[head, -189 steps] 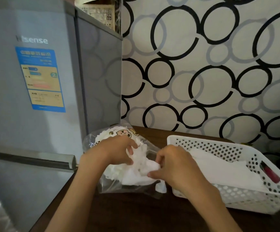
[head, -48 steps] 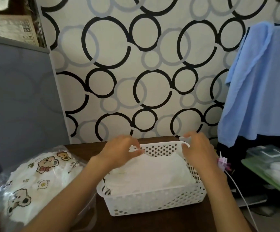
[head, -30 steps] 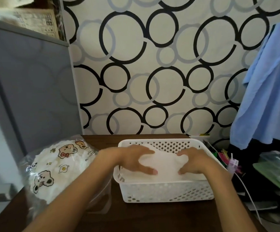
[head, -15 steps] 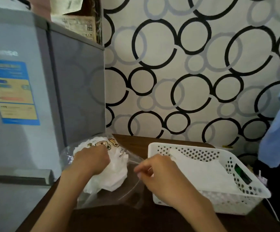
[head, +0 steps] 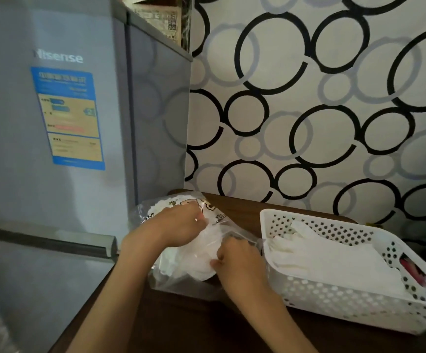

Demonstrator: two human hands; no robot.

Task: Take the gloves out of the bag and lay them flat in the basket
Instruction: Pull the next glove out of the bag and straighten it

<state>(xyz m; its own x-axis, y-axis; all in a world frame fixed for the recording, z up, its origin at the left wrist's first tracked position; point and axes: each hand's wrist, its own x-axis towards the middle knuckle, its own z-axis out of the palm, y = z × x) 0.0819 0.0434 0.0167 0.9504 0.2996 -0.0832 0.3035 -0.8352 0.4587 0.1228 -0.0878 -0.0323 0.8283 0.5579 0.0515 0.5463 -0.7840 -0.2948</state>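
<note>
L hand (head: 178, 225) & R hand (head: 237, 261) pinching gloves (head: 194, 261) in bag (head: 181, 284), basket (head: 334, 296) beside

A tall fridge (head: 54, 149) walls off the whole left side, hard against the table (head: 181, 324) edge. The patterned wall (head: 308, 110) closes the far side. The bag (head: 181, 281) sits beside the fridge, the basket (head: 334, 301) just right of it, with only a thin gap between them. Dark tabletop lies open along the near edge, and the basket's top is open from above.
</note>
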